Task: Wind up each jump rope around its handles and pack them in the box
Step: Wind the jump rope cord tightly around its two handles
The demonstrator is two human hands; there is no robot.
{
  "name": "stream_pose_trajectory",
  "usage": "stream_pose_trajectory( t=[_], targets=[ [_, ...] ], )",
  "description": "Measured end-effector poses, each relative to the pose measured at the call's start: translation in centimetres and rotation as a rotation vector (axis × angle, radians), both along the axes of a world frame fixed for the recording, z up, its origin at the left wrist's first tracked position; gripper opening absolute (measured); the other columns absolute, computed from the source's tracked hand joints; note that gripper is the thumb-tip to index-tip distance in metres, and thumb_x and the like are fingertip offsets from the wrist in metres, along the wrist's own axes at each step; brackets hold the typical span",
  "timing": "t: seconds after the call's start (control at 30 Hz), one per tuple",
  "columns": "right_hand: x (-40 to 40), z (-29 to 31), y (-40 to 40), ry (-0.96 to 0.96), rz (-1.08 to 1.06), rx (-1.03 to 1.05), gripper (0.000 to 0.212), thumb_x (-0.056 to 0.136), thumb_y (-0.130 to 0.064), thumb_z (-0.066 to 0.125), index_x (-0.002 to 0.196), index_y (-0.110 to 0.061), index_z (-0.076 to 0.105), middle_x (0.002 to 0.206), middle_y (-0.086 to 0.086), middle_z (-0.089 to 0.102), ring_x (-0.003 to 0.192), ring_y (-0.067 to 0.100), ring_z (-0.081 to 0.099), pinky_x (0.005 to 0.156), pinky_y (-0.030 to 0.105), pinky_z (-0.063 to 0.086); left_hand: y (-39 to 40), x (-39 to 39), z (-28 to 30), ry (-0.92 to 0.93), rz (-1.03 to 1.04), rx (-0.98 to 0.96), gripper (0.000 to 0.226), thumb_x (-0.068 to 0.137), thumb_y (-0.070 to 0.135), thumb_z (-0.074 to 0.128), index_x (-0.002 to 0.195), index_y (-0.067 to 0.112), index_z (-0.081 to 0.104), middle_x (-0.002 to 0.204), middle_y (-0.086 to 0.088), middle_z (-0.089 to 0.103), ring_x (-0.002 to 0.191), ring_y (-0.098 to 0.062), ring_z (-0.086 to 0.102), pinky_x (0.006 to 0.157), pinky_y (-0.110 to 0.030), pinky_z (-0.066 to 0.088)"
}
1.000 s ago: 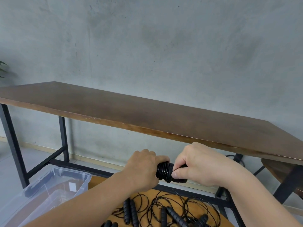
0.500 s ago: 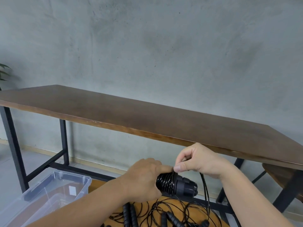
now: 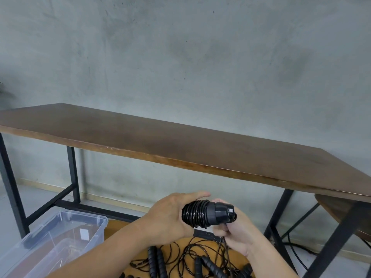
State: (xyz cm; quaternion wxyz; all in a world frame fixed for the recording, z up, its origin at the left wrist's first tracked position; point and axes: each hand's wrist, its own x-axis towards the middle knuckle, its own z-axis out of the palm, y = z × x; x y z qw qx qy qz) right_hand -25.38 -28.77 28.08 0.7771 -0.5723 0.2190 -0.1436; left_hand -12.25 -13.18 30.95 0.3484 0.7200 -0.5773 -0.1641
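Partly hidden: handles (image 3: 208, 214), black, held level above the stool (image 3: 180, 245); their left end lies inside the left hand (image 3: 170, 217), which grips them with fingers curled round and forefinger laid straight along the top. Cord (image 3: 195, 214), black, wound in close turns round the handles' middle; how many turns, cannot tell. Right hand (image 3: 236, 229): below and behind the handles' right end, fingers curled and pinching the loose cord, which drops from it to the stool. Its fingertips are hidden behind the cap.

Cut off at the bottom edge: other ropes (image 3: 200, 261), unwound, lying tangled on the stool, handles among the loops; count unclear. Box (image 3: 66, 233), clear plastic, lidless, at lower left beside the stool, its near part out of frame; contents hard to make out.

Table (image 3: 180, 149): brown top, black legs, against the grey wall beyond.

Changed since half a second ago: the right hand, then above the handles pinching cord at the top, is now beneath them. One second ago it covered the cap.
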Motion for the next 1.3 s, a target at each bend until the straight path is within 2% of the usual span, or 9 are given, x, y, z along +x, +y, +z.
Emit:
stream_pose_trajectory(
  t=[0.13,0.27,0.43,0.6,0.7,0.8,0.9,1.17,1.3],
  targets=[
    [0.4,-0.5,1.6,-0.077,-0.084,0.081,0.016,0.097,-0.003,0.043,0.088,-0.003,0.057,0.058,0.002,0.040,0.048,0.008,0.023,0.043,0.020,0.017,-0.5,0.5,-0.2,0.044,0.041,-0.048,0.076,0.070,0.005,0.068,0.121,0.058,0.052,0.105,0.017,0.063,0.091,-0.007,0.061,0.078,-0.029,0.056],
    [0.4,-0.4,3.3,-0.024,-0.151,0.018,0.022,0.103,-0.013,0.043,0.100,0.000,0.061,0.060,0.004,0.046,0.050,0.010,0.023,0.046,0.023,0.018,-1.0,1.1,-0.8,-0.023,0.090,-0.044,0.072,0.070,0.007,0.067,0.118,0.059,0.051,0.099,0.016,0.062,0.086,-0.008,0.059,0.066,-0.020,0.050],
    [0.4,-0.2,5.0,0.123,-0.193,-0.150,0.026,0.106,-0.024,0.042,0.109,-0.009,0.064,0.063,0.004,0.049,0.047,0.010,0.028,0.044,0.023,0.022,-1.5,1.2,-1.2,-0.191,0.210,-0.047,0.067,0.075,0.016,0.066,0.123,0.057,0.044,0.099,0.014,0.059,0.094,-0.008,0.054,0.074,-0.025,0.050],
    [0.0,-0.3,6.0,0.403,-0.108,-0.595,0.030,0.105,-0.027,0.042,0.091,-0.016,0.065,0.060,-0.004,0.055,0.044,0.004,0.043,0.049,0.021,0.035,-2.1,1.1,-2.0,-0.424,0.315,-0.020,0.065,0.084,0.025,0.061,0.134,0.055,0.033,0.103,0.012,0.056,0.101,-0.012,0.049,0.085,-0.029,0.046],
    [-0.8,0.7,6.6,0.524,-0.010,-0.916,0.032,0.105,-0.034,0.040,0.082,-0.023,0.060,0.067,-0.007,0.059,0.056,0.001,0.052,0.058,0.017,0.042,-2.2,1.3,-2.1,-0.584,0.361,0.001,0.065,0.089,0.027,0.057,0.140,0.053,0.026,0.111,0.009,0.055,0.105,-0.016,0.047,0.088,-0.030,0.042],
    [-1.4,2.2,6.8,0.606,0.066,-1.191,0.028,0.104,-0.034,0.040,0.090,-0.021,0.061,0.078,-0.006,0.056,0.068,0.006,0.052,0.057,0.018,0.039,-2.1,0.9,-2.2,-0.694,0.360,0.047,0.064,0.091,0.028,0.054,0.141,0.051,0.022,0.117,0.005,0.054,0.108,-0.018,0.046,0.088,-0.032,0.038],
    [-1.6,3.8,6.4,0.681,0.142,-1.408,0.026,0.101,-0.033,0.043,0.102,-0.018,0.064,0.092,-0.001,0.062,0.081,0.014,0.060,0.069,0.026,0.049,-1.9,0.3,-2.2,-0.771,0.317,0.080,0.062,0.091,0.028,0.055,0.141,0.047,0.023,0.119,0.002,0.053,0.109,-0.021,0.046,0.090,-0.035,0.037],
    [-1.2,9.7,4.1,0.622,0.437,-1.701,0.024,0.094,-0.038,0.059,0.100,-0.023,0.076,0.089,-0.005,0.071,0.077,0.007,0.062,0.059,0.017,0.044,-1.8,0.1,-0.8,-0.828,0.191,0.111,0.062,0.093,0.030,0.054,0.144,0.048,0.023,0.113,0.001,0.053,0.104,-0.021,0.046,0.084,-0.035,0.035],
    [-0.2,11.1,2.7,0.590,0.432,-1.631,0.022,0.082,-0.045,0.074,0.089,-0.025,0.077,0.085,-0.008,0.071,0.081,0.008,0.063,0.070,0.027,0.053,-1.3,-0.3,-0.1,-0.804,0.081,0.144,0.061,0.091,0.030,0.055,0.144,0.047,0.028,0.102,0.005,0.048,0.098,-0.019,0.044,0.082,-0.034,0.035]
  ],
)
